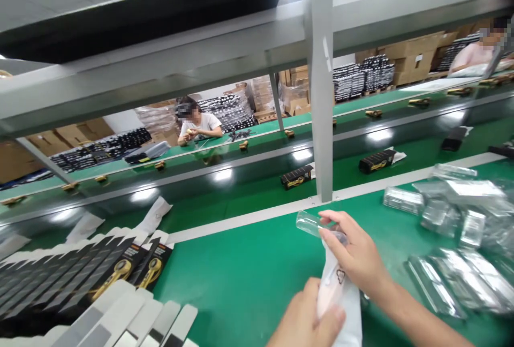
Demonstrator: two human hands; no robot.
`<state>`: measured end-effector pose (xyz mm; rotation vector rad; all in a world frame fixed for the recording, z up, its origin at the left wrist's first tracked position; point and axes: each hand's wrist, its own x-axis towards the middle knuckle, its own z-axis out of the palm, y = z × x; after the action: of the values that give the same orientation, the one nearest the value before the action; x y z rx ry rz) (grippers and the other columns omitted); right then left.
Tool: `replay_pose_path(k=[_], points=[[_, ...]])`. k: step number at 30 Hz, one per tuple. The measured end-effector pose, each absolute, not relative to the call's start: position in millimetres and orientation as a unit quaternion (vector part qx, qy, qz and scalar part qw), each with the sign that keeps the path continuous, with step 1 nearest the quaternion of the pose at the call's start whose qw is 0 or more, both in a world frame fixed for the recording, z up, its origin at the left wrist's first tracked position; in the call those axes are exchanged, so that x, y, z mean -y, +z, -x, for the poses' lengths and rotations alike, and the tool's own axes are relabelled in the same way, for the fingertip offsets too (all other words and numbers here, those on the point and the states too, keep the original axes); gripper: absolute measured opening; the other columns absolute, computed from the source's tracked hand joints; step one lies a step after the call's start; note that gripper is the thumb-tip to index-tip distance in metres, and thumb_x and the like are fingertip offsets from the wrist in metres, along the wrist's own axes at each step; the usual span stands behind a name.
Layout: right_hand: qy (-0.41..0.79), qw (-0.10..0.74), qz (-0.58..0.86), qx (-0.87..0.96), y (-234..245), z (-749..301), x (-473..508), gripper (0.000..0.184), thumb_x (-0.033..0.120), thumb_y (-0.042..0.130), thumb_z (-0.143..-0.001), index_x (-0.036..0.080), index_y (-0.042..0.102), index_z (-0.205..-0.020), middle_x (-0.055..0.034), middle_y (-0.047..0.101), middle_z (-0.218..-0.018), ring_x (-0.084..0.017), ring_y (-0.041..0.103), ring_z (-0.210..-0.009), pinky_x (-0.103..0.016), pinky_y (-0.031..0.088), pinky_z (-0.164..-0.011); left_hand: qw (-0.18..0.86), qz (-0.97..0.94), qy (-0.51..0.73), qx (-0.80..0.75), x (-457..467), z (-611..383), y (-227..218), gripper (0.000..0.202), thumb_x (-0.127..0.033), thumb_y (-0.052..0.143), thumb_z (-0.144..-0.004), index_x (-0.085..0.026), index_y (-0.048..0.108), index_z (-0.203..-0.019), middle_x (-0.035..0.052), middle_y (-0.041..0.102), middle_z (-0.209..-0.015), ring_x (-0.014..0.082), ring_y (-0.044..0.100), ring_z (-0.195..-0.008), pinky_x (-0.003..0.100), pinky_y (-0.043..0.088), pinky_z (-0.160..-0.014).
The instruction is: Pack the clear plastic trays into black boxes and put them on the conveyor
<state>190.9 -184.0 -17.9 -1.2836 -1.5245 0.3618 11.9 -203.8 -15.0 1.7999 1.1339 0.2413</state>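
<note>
The right hand (355,253) is clamped on a clear plastic tube (311,223), which sticks out toward the far left; the left hand (305,320) is closed on a white bag (339,296) just below, above the green table (225,293).

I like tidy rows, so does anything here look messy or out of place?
Yes: the clear plastic trays lie in a jumbled heap on the green belt, while the black packets on the left overlap in a neat row.
</note>
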Motion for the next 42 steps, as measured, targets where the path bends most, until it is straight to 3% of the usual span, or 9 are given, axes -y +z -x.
replay_pose_path(k=[3,7,12,15,21,27,32,38,42], points=[[0.149,0.547,0.534,0.628,-14,-198,181,0.023,0.031,0.046,-0.092,0.029,0.049,-0.115,0.0,0.055,-0.103,-0.015,0.054,-0.088,-0.027,0.044,-0.078,0.596,-0.679,0.137,-0.407,201,14,-17,0.044,-0.052,0.061,-0.074,-0.015,0.061,-0.097,0.0076,0.061,-0.09,0.0182,0.056,-0.075,0.029,0.041,-0.066],[0.17,0.543,0.503,0.651,-13,-193,180,0.025,0.03,0.046,-0.091,0.03,0.048,-0.116,0.0009,0.056,-0.104,-0.014,0.055,-0.086,-0.026,0.045,-0.078,0.757,-0.423,0.338,-0.367,198,8,-13,0.057,-0.052,0.062,-0.076,-0.022,0.048,-0.124,0.0124,0.05,-0.127,0.0224,0.054,-0.106,0.034,0.043,-0.085],[0.195,0.52,0.481,0.679,-16,-177,182,0.025,0.03,0.047,-0.09,0.031,0.05,-0.115,0.0013,0.057,-0.104,-0.014,0.057,-0.088,-0.025,0.047,-0.078,0.865,-0.309,0.258,-0.3,199,-30,-22,0.039,-0.039,0.071,-0.072,-0.007,0.064,-0.092,0.0107,0.064,-0.077,0.0155,0.06,-0.067,0.028,0.046,-0.067],[0.17,0.535,0.528,0.637,-19,-181,181,0.024,0.032,0.048,-0.09,0.028,0.051,-0.114,-0.0019,0.055,-0.111,-0.018,0.053,-0.1,-0.031,0.044,-0.086,0.839,-0.259,0.328,-0.349,192,-32,-35,0.032,-0.033,0.071,-0.073,-0.009,0.062,-0.093,0.0042,0.062,-0.071,0.0107,0.056,-0.06,0.022,0.045,-0.062],[0.166,0.516,0.596,0.592,-26,-168,186,0.022,0.035,0.054,-0.087,0.027,0.053,-0.108,-0.0022,0.056,-0.106,-0.02,0.054,-0.091,-0.032,0.046,-0.077,0.693,-0.256,0.566,-0.366,168,-19,-43,0.068,-0.016,0.066,-0.074,-0.025,0.03,-0.131,0.0054,0.058,-0.114,0.0174,0.057,-0.106,0.033,0.039,-0.096],[0.245,0.448,0.544,0.666,-36,-136,199,0.025,0.028,0.046,-0.091,0.031,0.046,-0.116,-0.0012,0.051,-0.109,-0.019,0.051,-0.1,-0.035,0.044,-0.085,0.71,-0.318,0.519,-0.355,179,-28,-38,0.069,-0.01,0.059,-0.072,-0.021,0.024,-0.13,0.0098,0.06,-0.113,0.0217,0.057,-0.107,0.037,0.038,-0.099],[0.22,0.433,0.557,0.674,-41,-140,203,0.028,0.026,0.045,-0.092,0.029,0.044,-0.119,-0.0039,0.049,-0.109,-0.021,0.051,-0.1,-0.037,0.046,-0.083,0.765,-0.31,0.495,-0.273,188,-26,-37,0.093,-0.003,0.056,-0.056,-0.023,0.015,-0.137,0.0089,0.055,-0.123,0.0246,0.048,-0.12,0.039,0.032,-0.105],[0.085,0.418,0.521,0.74,-47,-135,208,0.032,0.02,0.048,-0.09,0.024,0.045,-0.121,-0.0076,0.054,-0.105,-0.024,0.053,-0.094,-0.042,0.046,-0.079,0.746,-0.266,0.523,-0.316,189,-25,-35,0.074,-0.031,0.06,-0.081,-0.021,0.017,-0.14,0.0104,0.055,-0.124,0.0229,0.047,-0.122,0.033,0.035,-0.104],[0.08,0.392,0.511,0.761,-43,-142,207,0.044,0.025,0.055,-0.086,0.026,0.041,-0.128,-0.0084,0.052,-0.117,-0.027,0.048,-0.109,-0.045,0.045,-0.088,0.728,-0.246,0.532,-0.355,188,-28,-33,0.061,-0.035,0.056,-0.087,-0.021,0.027,-0.139,0.0103,0.055,-0.127,0.0219,0.049,-0.12,0.03,0.039,-0.1]])
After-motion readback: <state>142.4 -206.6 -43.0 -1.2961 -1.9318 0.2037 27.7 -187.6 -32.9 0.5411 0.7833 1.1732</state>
